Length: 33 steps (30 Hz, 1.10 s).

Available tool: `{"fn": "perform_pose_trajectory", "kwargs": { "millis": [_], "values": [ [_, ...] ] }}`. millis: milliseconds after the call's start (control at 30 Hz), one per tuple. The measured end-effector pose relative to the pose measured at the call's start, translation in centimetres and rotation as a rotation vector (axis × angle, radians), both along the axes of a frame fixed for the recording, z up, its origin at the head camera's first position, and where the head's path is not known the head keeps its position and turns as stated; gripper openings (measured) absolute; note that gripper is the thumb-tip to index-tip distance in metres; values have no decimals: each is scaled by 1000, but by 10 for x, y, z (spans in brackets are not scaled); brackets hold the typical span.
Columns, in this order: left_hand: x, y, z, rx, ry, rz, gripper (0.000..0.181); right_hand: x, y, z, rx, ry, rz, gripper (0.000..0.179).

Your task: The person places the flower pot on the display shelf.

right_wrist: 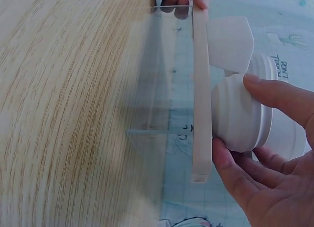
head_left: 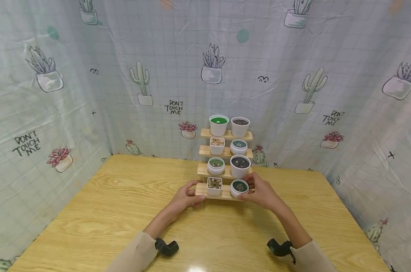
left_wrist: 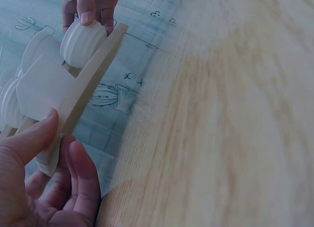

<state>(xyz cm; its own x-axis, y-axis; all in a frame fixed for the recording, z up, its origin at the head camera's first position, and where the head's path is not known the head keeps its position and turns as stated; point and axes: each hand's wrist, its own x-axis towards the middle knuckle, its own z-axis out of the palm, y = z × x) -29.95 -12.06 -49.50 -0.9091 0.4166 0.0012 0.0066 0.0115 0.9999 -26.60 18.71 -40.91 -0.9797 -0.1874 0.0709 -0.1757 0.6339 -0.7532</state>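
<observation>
A tiered stand with several wooden shelves (head_left: 222, 197) carries small white pots in two columns. My left hand (head_left: 183, 198) grips the left end of the lowest shelf, thumb on top and fingers beneath, as the left wrist view shows. At that shelf's right end, my right hand (head_left: 264, 193) holds a round ridged white pot (right_wrist: 238, 114) with dark green contents between thumb and fingers. The pot sits on or just over the board. Beside it stands a square white pot (head_left: 214, 186) with pebble-like bits in it.
Above are a round pot with green contents (head_left: 216, 165), a dark-filled pot (head_left: 240, 166), a square pot (head_left: 217, 146), a blue-green-filled pot (head_left: 238, 146) and two taller pots at the top. Clear panels (right_wrist: 162, 89) support the stand on the wooden table (head_left: 141, 189). A cactus-print curtain (head_left: 178, 75) hangs behind.
</observation>
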Motion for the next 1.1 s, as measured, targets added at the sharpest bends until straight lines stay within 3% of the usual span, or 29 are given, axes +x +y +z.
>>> {"fn": "perform_pose_trajectory", "kwargs": {
  "millis": [1100],
  "values": [
    [2, 1, 2, -3, 13, -4, 71, 1, 10, 2, -19, -17, 108, 63]
  ]
}}
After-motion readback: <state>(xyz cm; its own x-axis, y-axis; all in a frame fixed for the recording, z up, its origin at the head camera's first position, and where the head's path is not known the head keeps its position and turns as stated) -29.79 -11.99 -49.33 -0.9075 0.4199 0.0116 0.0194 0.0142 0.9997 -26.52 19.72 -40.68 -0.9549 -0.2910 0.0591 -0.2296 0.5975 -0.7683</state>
